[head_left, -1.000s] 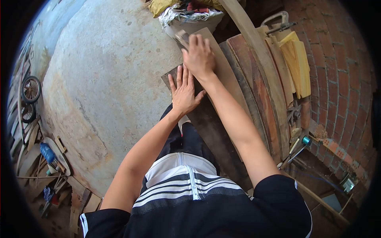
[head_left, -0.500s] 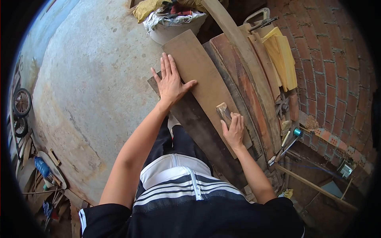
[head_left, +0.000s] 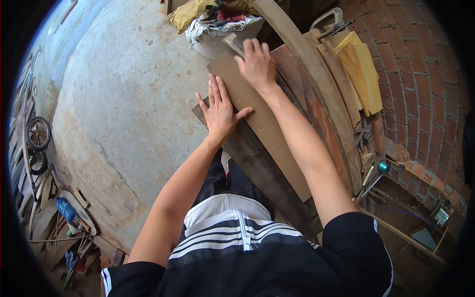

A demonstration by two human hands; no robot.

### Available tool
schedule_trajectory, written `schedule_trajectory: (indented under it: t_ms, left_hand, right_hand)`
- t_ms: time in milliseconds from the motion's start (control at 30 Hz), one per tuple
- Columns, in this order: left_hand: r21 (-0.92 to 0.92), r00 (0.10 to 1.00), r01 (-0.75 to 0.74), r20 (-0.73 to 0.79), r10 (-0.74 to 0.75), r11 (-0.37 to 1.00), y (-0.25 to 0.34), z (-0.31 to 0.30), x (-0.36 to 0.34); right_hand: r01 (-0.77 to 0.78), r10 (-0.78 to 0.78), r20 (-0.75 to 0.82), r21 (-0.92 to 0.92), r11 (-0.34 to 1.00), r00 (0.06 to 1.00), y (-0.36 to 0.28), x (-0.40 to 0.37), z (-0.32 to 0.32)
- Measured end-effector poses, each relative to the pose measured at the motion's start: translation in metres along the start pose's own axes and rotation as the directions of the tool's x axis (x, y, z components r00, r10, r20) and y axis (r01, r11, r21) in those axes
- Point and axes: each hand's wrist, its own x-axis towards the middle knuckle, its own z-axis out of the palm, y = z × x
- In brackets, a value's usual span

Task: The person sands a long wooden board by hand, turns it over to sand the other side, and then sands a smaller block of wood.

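Note:
A long brown board [head_left: 277, 133] lies slanting in front of me, over a darker plank [head_left: 252, 158]. My left hand [head_left: 220, 111] rests flat on the brown board's left edge with its fingers spread. My right hand [head_left: 258, 64] is over the far end of the same board, its fingers bent round a small block [head_left: 234, 44] with a pale end. The block is blurred and partly hidden by the fingers, and its tip reaches to the board's far edge.
Reddish and grey planks [head_left: 321, 114] lie to the right, with yellow wood pieces [head_left: 360, 74] and a brick wall [head_left: 415, 74] beyond. A white sack [head_left: 217, 42] stands at the far end. Wheels [head_left: 38, 133] and a blue bottle [head_left: 66, 209] are at the left.
My right hand has moved forward with the block, from the near part of the board to its far end. My left hand stays on the board's left edge. The view has shifted slightly.

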Motion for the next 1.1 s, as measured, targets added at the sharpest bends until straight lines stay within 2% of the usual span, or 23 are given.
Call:
schedule_trajectory:
  t_ms: [100,167,233,333,433,533,600,667,700,800,867,900,967,1100]
  left_hand:
    - [-0.023,1.000,0.009,-0.001,-0.009,1.000,-0.001,-0.002,0.000]
    - [-0.022,1.000,0.001,-0.006,-0.001,1.000,-0.001,-0.001,-0.001]
    - [-0.035,1.000,0.010,0.011,-0.010,0.999,0.001,-0.005,-0.001]
    - [-0.031,1.000,0.002,0.023,-0.001,1.000,0.000,-0.006,0.001]
    - [-0.030,1.000,-0.001,0.018,0.001,1.000,0.000,-0.002,-0.003]
    - [-0.001,1.000,-0.010,-0.008,0.010,1.000,-0.004,0.001,0.000]
    - [0.010,1.000,-0.023,-0.011,0.023,1.000,-0.003,0.002,-0.002]
    - [0.002,1.000,-0.027,0.000,0.027,1.000,-0.003,0.001,-0.003]
    - [-0.002,1.000,-0.010,-0.001,0.010,1.000,-0.002,0.001,-0.002]
    - [-0.023,1.000,-0.010,-0.028,0.010,1.000,-0.001,0.000,-0.002]
    - [-0.033,0.999,0.008,-0.031,-0.009,0.999,-0.002,0.000,-0.004]
    - [-0.039,1.000,-0.003,-0.024,0.003,0.999,-0.001,-0.001,-0.003]
    - [-0.037,1.000,-0.004,-0.022,0.003,0.999,-0.003,-0.004,-0.002]
    - [-0.025,1.000,-0.016,0.005,0.016,1.000,-0.002,0.000,-0.001]
  right_hand:
    - [-0.011,0.015,0.082,-0.052,0.999,0.996,0.026,-0.093,-0.044]
    - [-0.112,0.113,0.127,-0.021,0.994,0.985,0.042,-0.165,-0.078]
    - [-0.142,0.143,0.145,-0.017,0.990,0.979,0.048,-0.190,-0.092]
    - [-0.180,0.182,0.165,-0.028,0.983,0.969,0.040,-0.177,-0.086]
    - [-0.094,0.099,0.069,-0.070,0.993,0.993,0.019,-0.088,-0.040]
    - [-0.087,0.087,-0.006,-0.033,0.996,0.996,-0.005,0.008,0.003]
    - [-0.101,0.101,-0.027,-0.025,0.995,0.995,-0.011,0.031,0.014]
    - [-0.070,0.070,-0.049,0.010,0.997,0.996,-0.008,0.032,0.013]
    - [-0.083,0.083,-0.012,0.013,0.996,0.996,-0.008,0.015,0.004]
    - [-0.062,0.065,0.076,-0.048,0.997,0.995,-0.008,-0.077,-0.029]
    - [-0.113,0.113,0.139,-0.007,0.994,0.984,-0.010,-0.133,-0.056]
    - [-0.092,0.092,0.149,-0.003,0.996,0.985,-0.009,-0.142,-0.063]
    - [-0.171,0.160,0.191,0.046,0.984,0.968,-0.011,-0.151,-0.066]
    - [-0.040,0.039,0.075,0.006,0.999,0.996,-0.017,-0.055,-0.018]
